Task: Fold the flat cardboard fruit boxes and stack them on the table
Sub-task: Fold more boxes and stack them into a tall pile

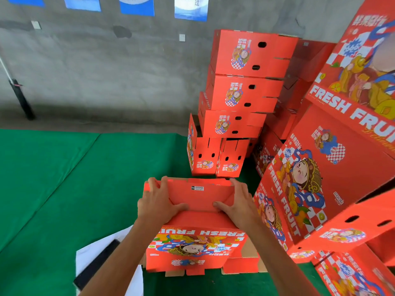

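A red cardboard fruit box (198, 218), printed FRESH FRUIT, stands partly folded on the green table (64, 189) in front of me, bottom side up. My left hand (159, 201) grips its left edge, fingers curled over the far rim and thumb on the bottom flap. My right hand (237, 202) holds the right edge the same way, thumb pressing the flap. A leaning stack of folded red boxes (239, 99) rises behind it at the table's far edge.
More folded red boxes (324, 178) lie tilted and piled at the right, close to my right arm. A white sheet with a black strip (100, 259) lies at the near left. Beyond the table is a grey wall with blue posters (136, 5).
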### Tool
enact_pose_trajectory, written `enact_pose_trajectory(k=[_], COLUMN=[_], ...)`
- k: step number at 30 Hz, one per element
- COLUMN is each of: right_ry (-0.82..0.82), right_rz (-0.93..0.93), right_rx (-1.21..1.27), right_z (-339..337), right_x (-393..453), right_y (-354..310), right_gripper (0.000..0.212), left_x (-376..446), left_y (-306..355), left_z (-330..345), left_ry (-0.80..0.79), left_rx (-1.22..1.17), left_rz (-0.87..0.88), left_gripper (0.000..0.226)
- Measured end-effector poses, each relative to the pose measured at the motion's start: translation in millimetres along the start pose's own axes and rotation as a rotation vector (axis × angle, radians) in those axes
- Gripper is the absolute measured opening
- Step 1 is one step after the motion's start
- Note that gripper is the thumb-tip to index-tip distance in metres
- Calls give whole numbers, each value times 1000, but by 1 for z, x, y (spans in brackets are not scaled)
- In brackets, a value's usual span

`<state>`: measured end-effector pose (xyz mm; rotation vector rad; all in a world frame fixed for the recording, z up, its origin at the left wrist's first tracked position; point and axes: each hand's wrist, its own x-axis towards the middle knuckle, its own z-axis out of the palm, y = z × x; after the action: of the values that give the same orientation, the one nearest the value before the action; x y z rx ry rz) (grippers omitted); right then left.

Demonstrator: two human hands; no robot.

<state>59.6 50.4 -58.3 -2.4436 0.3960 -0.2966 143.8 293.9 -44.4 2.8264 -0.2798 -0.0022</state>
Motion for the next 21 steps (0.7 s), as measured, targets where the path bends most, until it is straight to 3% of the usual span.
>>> enact_pose_trajectory(k=[2, 5, 7, 9, 11, 15, 21], right_ry=[12, 26, -99, -320, -468, -585, -610], right_rz=[95, 429, 681, 813, 882, 964, 904], right_rx=[84, 346, 569, 678, 647, 700, 842], right_z=[-3, -12, -16, -16, -12, -14, -17], right_x=[0, 3, 4, -8, -17, -25, -22], right_y=[-3, -5, 3, 13, 25, 33, 21], right_gripper=[98, 85, 80, 64, 56, 67, 63], left_x=[4, 8, 11, 11, 10, 8, -2], left_y=[1, -10, -17, -20, -18, -13, -20], left_z=[1, -1, -3, -4, -5, -9, -34], left_ry=[-26, -30, -3, 7, 2, 4, 44], left_rx=[-9, -88, -102, -89, -96, -126, -221], left_rz=[-11, 3, -29, -60, -62, -38, -62], left_gripper=[108, 87, 81, 79, 78, 72, 67])
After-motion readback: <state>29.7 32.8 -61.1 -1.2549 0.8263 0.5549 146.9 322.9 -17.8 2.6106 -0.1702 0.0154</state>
